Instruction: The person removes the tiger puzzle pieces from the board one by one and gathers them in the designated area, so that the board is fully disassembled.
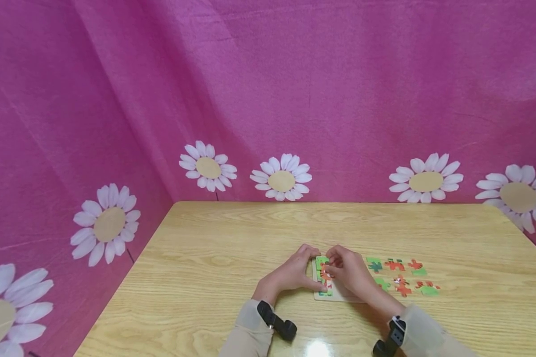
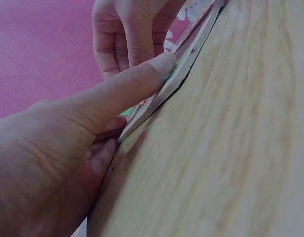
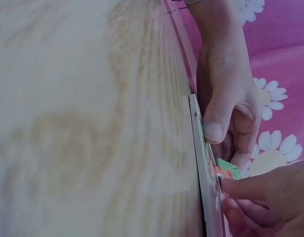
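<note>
A shallow puzzle board (image 1: 337, 296) lies on the table, with joined green and orange pieces along its left side. My left hand (image 1: 291, 271) spans the board's left end. In the left wrist view its thumb (image 2: 137, 81) presses on the near rim, and the other fingers lie against the board's side. Over the pieces, my right hand (image 1: 350, 270) pinches a green and orange puzzle piece (image 3: 228, 168), which stands tilted above the board in the right wrist view. The right hand hides much of the board's middle.
Right of the board lie several loose puzzle pieces in two rows, among them an orange piece (image 1: 394, 265) and a green and red piece (image 1: 428, 288). The wooden table (image 1: 232, 233) meets a pink flowered cloth (image 1: 339, 99) at its back and left.
</note>
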Demonstrator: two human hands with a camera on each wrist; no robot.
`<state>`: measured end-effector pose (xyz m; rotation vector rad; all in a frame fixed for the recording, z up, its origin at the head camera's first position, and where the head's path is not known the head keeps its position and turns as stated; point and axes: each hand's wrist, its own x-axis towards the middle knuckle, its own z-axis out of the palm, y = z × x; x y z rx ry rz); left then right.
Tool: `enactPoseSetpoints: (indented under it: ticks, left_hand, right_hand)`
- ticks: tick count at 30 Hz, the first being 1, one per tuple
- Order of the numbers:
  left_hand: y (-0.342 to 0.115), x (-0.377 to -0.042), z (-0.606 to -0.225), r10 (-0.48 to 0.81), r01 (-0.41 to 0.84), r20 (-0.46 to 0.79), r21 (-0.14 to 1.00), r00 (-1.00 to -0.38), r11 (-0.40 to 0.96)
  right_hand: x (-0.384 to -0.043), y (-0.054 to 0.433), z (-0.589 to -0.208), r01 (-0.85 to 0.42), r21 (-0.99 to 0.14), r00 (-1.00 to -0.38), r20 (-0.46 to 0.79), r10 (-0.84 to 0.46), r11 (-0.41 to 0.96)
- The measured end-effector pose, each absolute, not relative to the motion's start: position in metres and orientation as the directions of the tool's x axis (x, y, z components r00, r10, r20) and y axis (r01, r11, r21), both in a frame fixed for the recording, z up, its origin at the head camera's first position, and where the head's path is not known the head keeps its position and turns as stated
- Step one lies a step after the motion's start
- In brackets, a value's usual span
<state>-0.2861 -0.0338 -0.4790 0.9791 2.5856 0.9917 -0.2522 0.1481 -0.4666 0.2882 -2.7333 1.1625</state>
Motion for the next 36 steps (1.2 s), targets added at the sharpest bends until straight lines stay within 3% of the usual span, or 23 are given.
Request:
enactPoseSetpoints:
  ticks: [36]
  left_hand:
    - [-0.035, -0.286, -0.480, 0.660, 0.527, 0.058, 0.655, -0.749, 0.541]
  right_hand:
    - [-0.234, 0.170, -0.465, -0.203, -0.751, -0.975, 0.213, -0.060, 0.629]
